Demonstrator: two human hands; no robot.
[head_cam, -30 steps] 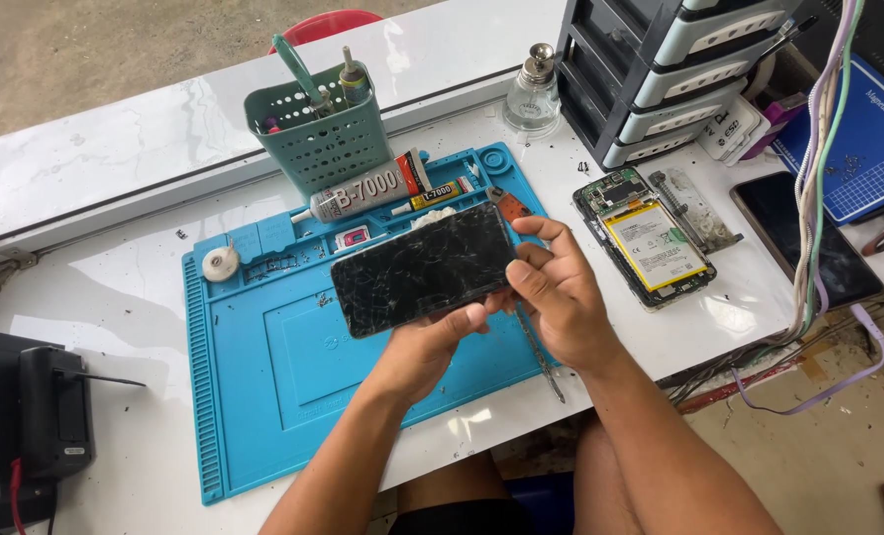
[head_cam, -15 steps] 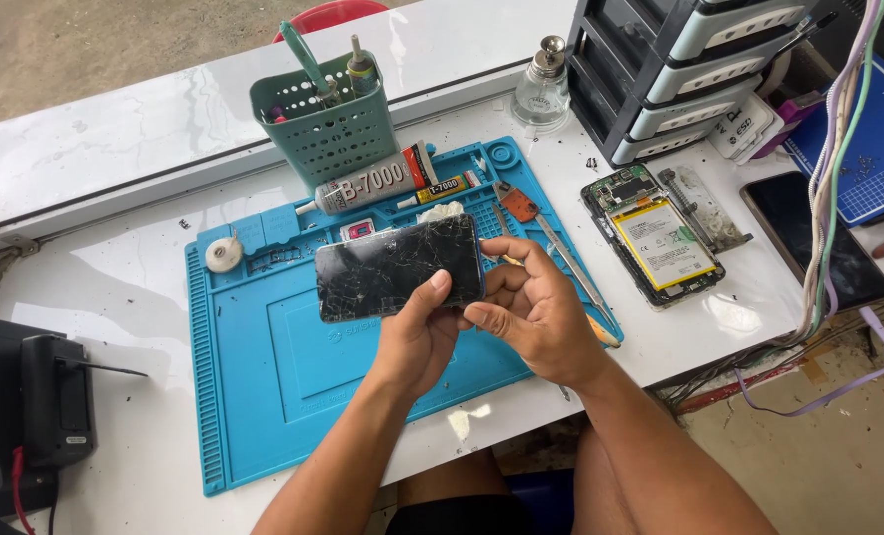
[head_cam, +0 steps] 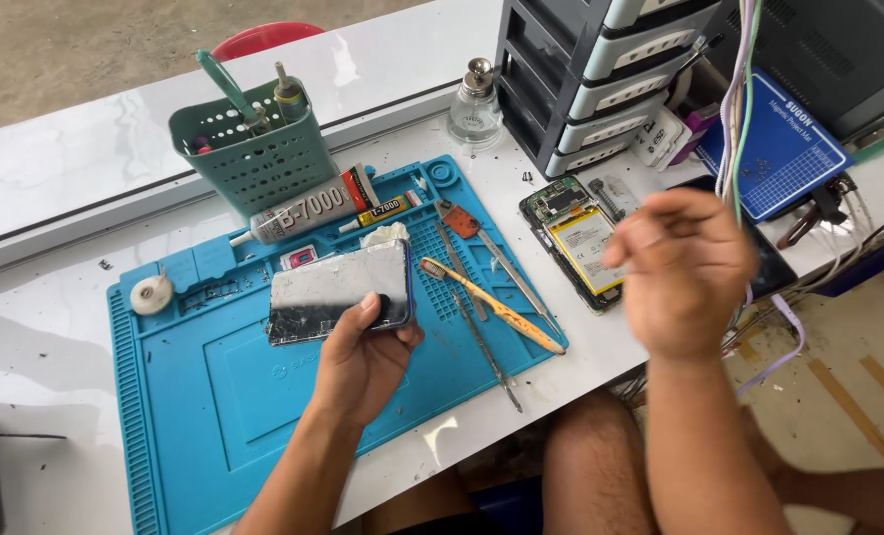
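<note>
A green basket (head_cam: pixel 254 159) of tools, a glass bottle (head_cam: pixel 475 104) and grey drawers (head_cam: pixel 600 79) stand behind the blue mat (head_cam: pixel 204 396).

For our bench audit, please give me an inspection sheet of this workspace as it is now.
Surface: white table with blue work mat.
Job's things: cracked phone screen; opened phone with battery beside the mat.
Clutter: green basket, glue tubes, tweezers and orange-handled tool, glass bottle, drawer unit.
Hands: left hand grips the screen; right hand raised, empty, blurred.
Cables: bundle hanging at right.
Surroundings: bare ground, red stool.
</note>
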